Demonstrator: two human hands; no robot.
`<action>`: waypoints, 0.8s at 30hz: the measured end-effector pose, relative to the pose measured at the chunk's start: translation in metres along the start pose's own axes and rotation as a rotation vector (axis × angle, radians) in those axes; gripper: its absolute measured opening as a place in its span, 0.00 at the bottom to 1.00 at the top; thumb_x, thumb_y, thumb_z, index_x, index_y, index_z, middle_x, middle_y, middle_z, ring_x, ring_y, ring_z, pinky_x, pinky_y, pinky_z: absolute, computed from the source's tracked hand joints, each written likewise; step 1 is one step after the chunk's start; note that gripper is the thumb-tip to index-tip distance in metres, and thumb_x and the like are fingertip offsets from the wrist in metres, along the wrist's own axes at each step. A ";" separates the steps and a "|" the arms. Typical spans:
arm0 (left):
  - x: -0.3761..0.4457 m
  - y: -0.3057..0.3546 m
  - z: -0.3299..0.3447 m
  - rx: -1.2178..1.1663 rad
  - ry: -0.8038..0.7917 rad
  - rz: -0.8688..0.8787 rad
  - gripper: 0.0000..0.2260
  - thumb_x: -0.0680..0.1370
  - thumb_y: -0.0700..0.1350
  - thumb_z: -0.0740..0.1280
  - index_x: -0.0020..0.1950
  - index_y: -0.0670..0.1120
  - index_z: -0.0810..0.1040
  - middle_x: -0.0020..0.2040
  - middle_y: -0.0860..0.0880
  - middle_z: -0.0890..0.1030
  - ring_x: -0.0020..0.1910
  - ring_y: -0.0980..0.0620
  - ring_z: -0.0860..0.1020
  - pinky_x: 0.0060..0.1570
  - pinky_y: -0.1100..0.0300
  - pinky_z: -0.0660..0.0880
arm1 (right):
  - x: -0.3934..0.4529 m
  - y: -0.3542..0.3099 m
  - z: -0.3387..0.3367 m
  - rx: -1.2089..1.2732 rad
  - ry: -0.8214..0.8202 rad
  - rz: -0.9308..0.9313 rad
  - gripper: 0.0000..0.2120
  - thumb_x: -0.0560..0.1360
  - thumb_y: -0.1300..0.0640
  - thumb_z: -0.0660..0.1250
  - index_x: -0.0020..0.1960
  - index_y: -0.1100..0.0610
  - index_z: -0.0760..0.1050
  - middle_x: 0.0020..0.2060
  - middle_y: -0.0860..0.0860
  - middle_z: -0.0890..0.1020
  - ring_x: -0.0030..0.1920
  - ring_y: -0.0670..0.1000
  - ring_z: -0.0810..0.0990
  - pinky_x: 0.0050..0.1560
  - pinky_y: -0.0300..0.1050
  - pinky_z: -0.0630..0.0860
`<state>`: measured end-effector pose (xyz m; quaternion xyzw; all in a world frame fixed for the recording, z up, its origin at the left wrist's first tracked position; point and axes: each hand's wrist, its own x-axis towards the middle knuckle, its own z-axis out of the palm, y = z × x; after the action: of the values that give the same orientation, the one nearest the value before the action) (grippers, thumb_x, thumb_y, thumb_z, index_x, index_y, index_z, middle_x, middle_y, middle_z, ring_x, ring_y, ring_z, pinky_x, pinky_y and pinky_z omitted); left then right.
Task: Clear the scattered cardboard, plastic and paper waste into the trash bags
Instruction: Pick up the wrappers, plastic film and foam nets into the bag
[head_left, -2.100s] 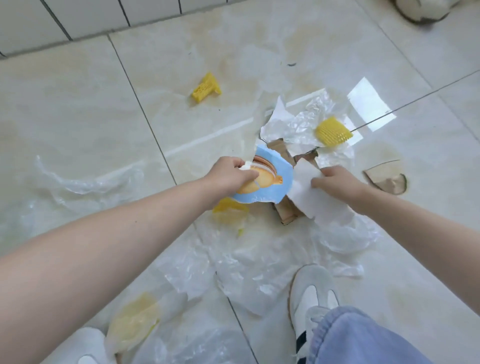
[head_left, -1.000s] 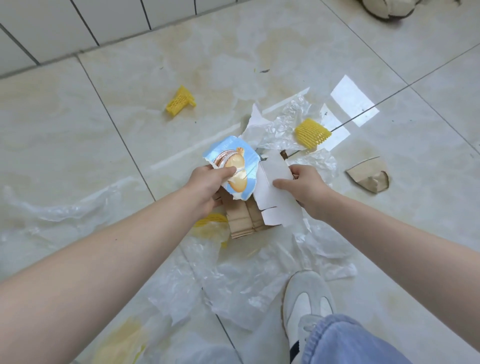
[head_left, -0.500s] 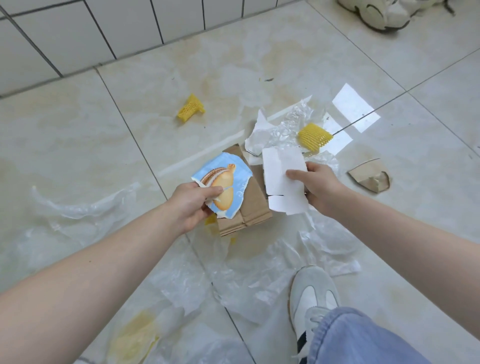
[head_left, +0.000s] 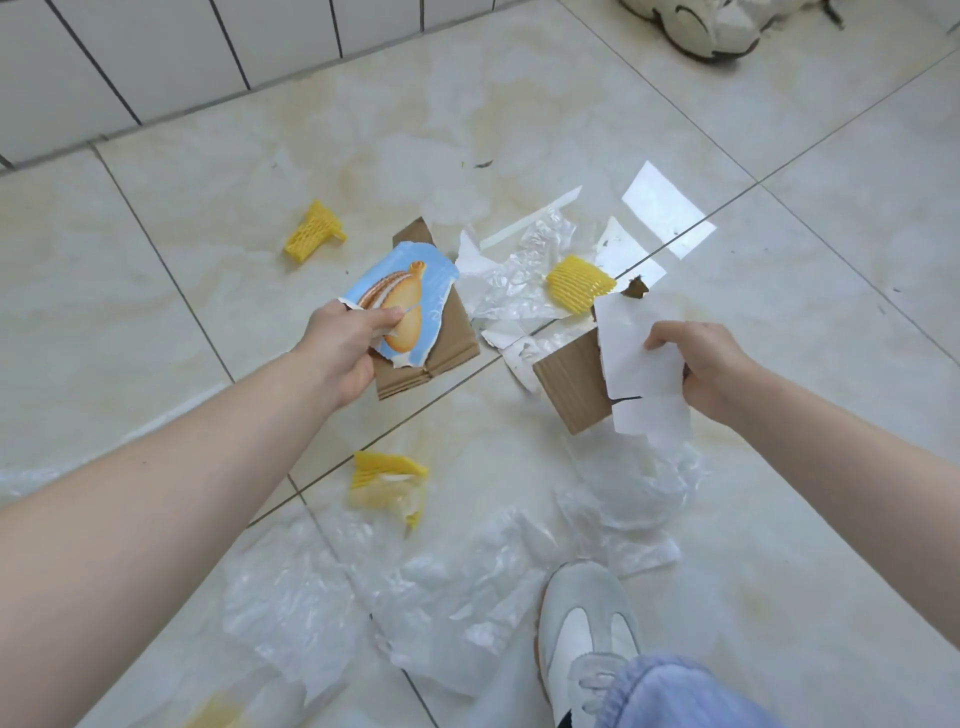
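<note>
1. Progress: early. Left hand (head_left: 340, 353) grips printed card (head_left: 402, 306); right hand (head_left: 698, 364) grips white-faced card (head_left: 613, 374). Both pieces off the floor (head_left: 156, 322).
2. Left on floor: yellow nets at 11 o'clock (head_left: 313, 236), 1 o'clock (head_left: 579, 283) and centre (head_left: 387, 475); clear plastic (head_left: 467, 582) from centre to 6 o'clock.
3. Trash bags: none in view; nothing seen binned.

Left hand (head_left: 340, 345) and right hand (head_left: 698, 366) each grip torn cardboard (head_left: 574, 384).
</note>
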<state>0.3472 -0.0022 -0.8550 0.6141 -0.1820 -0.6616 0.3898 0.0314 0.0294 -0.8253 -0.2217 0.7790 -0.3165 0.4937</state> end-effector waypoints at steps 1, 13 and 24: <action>0.004 0.002 0.006 0.000 0.014 0.010 0.16 0.74 0.32 0.68 0.61 0.40 0.72 0.51 0.42 0.81 0.41 0.49 0.82 0.37 0.55 0.80 | 0.004 -0.001 -0.006 -0.019 0.007 0.002 0.05 0.68 0.67 0.66 0.38 0.59 0.72 0.36 0.56 0.74 0.34 0.56 0.74 0.35 0.45 0.71; 0.054 0.028 0.073 -0.017 0.061 0.009 0.15 0.73 0.35 0.71 0.60 0.39 0.76 0.52 0.43 0.83 0.46 0.48 0.84 0.45 0.52 0.81 | 0.049 0.008 -0.052 -0.112 0.132 -0.058 0.08 0.67 0.59 0.68 0.34 0.57 0.69 0.38 0.55 0.74 0.35 0.55 0.71 0.34 0.44 0.64; 0.069 0.008 0.107 0.397 0.079 0.075 0.11 0.72 0.43 0.72 0.52 0.43 0.79 0.49 0.45 0.82 0.40 0.49 0.79 0.39 0.59 0.79 | 0.074 0.039 -0.056 -0.398 0.073 -0.123 0.17 0.61 0.44 0.68 0.39 0.57 0.80 0.55 0.48 0.76 0.59 0.63 0.72 0.55 0.57 0.75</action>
<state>0.2511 -0.0839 -0.8763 0.6972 -0.3162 -0.5732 0.2922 -0.0514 0.0239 -0.8823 -0.3504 0.8287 -0.1937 0.3912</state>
